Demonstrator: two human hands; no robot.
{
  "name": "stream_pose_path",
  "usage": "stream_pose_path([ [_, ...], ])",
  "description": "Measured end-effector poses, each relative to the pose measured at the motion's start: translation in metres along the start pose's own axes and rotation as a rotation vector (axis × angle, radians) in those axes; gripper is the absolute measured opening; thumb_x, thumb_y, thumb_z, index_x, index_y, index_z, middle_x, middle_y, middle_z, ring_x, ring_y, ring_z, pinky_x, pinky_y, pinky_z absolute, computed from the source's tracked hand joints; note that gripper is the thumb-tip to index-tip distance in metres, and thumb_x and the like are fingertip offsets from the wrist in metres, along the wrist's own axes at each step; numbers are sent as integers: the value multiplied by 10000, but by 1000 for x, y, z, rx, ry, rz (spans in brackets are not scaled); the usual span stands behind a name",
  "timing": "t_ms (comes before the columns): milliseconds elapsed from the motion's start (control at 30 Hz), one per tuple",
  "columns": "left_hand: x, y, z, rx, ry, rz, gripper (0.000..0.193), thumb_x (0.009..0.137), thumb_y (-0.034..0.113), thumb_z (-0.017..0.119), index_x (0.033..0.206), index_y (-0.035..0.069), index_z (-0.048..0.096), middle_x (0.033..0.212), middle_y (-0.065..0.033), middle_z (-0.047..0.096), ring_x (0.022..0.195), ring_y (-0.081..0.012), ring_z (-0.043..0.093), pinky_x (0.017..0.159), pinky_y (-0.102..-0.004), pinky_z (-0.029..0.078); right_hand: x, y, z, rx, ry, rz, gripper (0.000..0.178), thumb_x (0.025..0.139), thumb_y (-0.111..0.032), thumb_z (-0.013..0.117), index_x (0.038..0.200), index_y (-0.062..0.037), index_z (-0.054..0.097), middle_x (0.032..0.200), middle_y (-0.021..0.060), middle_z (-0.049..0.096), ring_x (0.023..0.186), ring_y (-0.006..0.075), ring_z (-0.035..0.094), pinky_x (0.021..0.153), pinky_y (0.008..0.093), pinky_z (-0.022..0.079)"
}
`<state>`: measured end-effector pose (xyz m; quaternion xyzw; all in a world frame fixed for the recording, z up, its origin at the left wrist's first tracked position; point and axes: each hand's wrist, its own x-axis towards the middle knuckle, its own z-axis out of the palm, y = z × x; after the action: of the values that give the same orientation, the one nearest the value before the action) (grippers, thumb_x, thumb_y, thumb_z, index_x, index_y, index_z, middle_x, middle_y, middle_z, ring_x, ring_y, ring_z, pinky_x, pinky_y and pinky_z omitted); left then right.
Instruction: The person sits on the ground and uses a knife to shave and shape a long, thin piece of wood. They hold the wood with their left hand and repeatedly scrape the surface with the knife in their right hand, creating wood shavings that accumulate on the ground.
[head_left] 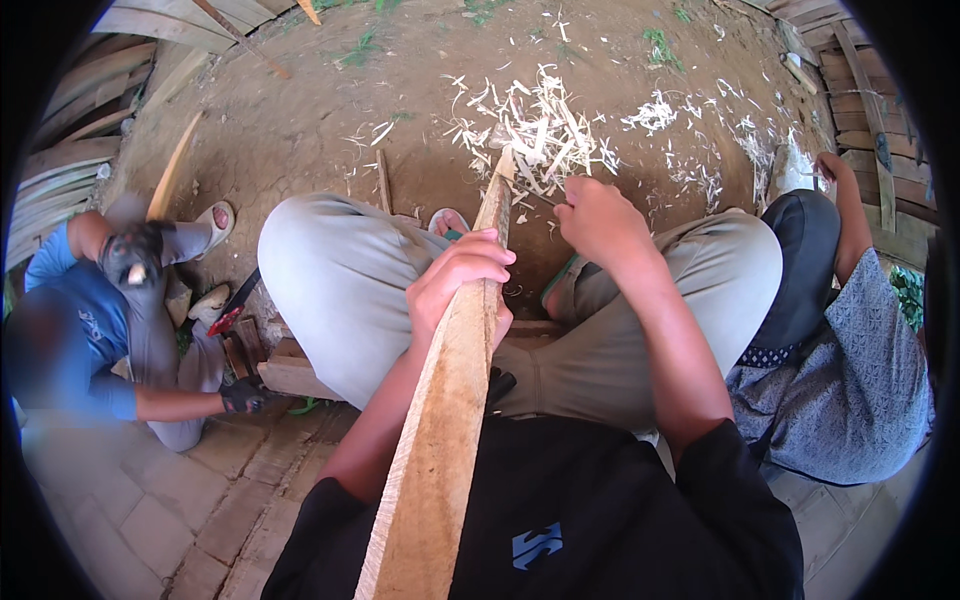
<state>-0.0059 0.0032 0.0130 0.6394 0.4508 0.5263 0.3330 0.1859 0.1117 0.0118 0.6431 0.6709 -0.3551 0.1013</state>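
A long, pale wooden stake (430,480) runs from below my chest out between my knees, its narrow tapered end over the ground ahead. My left hand (460,280) is wrapped around its middle, thumb side hidden beneath. To the right of the tapered end, my right hand (605,225) is held closed, apart from the wood. A thin dark edge shows by its fingers, but what it grips is mostly hidden. Curled wood shavings (550,135) lie heaped just beyond the tip.
At left sits a person (75,330) in a blue shirt and dark gloves, beside an upright pointed wood piece (175,165) and a red-handled tool (228,318). Another person (840,370) in patterned grey sits close at right. More shavings (655,113) dot the dirt floor; plank walls (870,110) enclose it.
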Motion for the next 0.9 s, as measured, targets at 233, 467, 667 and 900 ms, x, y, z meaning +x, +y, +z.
stream_pose_path([
  [233,4,3,1,35,1,-9,340,623,-98,659,927,35,589,981,-148,697,1025,-303,689,1045,-445,499,13,-15,19,-37,107,-24,205,906,-158,612,1058,-42,686,1034,230,719,1006,410,697,877,487,562],
  [467,6,3,4,11,7,0,363,623,-97,610,961,35,589,996,-147,687,1014,-265,672,1115,-493,439,18,-3,18,2,131,-62,206,880,-86,590,1031,-27,718,1027,217,735,987,374,725,855,455,590],
  [667,4,5,2,32,-93,2,332,715,-86,596,1008,60,541,1021,-128,627,1060,-240,627,1157,-524,382,9,-10,35,51,149,-28,199,896,-70,567,1013,-22,722,1002,221,738,959,370,736,820,453,602],
  [900,7,5,6,7,-58,33,386,671,-112,611,1023,40,567,983,-140,636,1002,-266,639,1108,-510,428,17,-24,45,-17,231,-39,172,902,-59,591,998,-58,734,1000,175,752,967,313,748,797,404,613],
])
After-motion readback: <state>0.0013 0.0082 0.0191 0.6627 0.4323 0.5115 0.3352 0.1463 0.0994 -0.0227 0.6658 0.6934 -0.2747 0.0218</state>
